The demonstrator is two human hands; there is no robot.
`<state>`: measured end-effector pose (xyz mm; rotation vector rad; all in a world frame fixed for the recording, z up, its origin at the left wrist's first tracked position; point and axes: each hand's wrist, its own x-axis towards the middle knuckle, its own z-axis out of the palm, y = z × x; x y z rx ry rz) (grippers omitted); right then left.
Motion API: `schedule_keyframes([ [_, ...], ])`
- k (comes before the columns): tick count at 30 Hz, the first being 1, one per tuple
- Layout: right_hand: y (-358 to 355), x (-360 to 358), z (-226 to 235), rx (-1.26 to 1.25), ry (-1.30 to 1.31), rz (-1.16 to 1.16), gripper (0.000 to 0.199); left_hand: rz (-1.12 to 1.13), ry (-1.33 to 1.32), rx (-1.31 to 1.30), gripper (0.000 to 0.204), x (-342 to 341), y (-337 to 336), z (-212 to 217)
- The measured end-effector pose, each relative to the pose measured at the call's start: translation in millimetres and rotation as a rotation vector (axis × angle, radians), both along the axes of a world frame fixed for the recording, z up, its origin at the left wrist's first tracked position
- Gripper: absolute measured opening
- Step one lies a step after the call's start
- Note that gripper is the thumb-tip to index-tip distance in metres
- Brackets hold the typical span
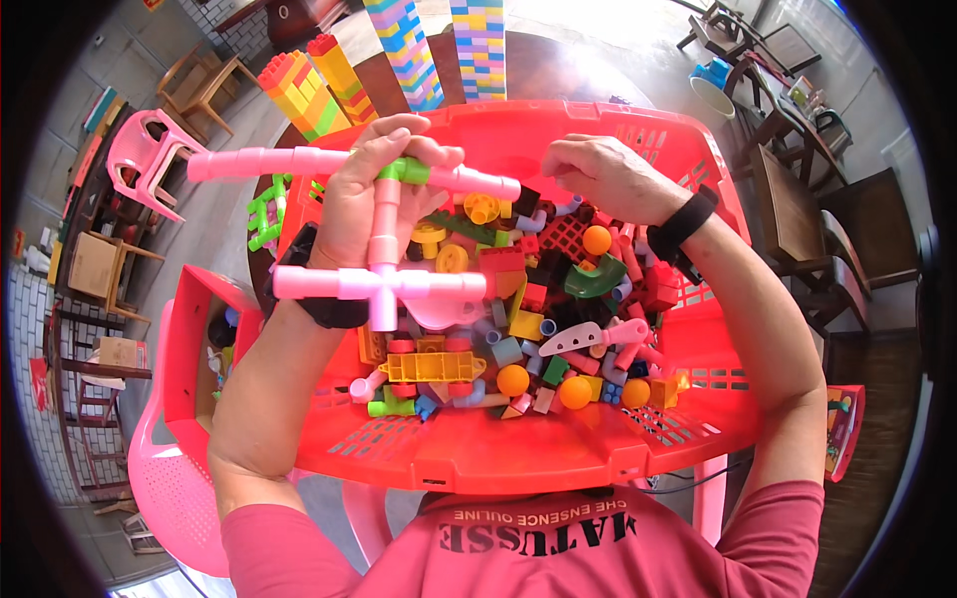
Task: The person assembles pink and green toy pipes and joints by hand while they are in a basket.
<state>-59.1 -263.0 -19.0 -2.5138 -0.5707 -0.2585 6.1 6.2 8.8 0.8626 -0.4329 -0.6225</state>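
My left hand [351, 204] is closed around a pink toy pipe frame [383, 239], gripping it near its green connector [407, 170]. The frame has a long pink bar at the top, a stem, and a shorter crossbar over my wrist. Over the far right part of the red basket [369, 460], my right hand [610, 179] has its fingers curled down; what they may hold is hidden. Below it lie a light-purple bent tube [570, 205] and a dark-red grid piece [566, 239]. A yellow wheel [480, 207] and a yellow toy chassis [431, 368] lie among mixed blocks.
Block towers [478, 60] stand on the brown round table [546, 62] behind the basket. To the left, a red box [191, 349] rests on a pink plastic chair [179, 483]. Orange balls [512, 380] and a green curved piece [595, 278] lie in the basket. Wooden chairs [778, 211] stand at right.
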Motion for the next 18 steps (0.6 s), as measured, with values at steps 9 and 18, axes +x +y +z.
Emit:
schedule_keyframes([
  [9,-22,-4,-7,-0.824,0.452,0.020,0.014,-0.079,0.020,0.014,0.022,4,-2,-8],
  [18,-24,-9,-20,-0.857,0.678,0.017,0.022,-0.199,0.220,-0.085,0.039,17,4,-8],
])
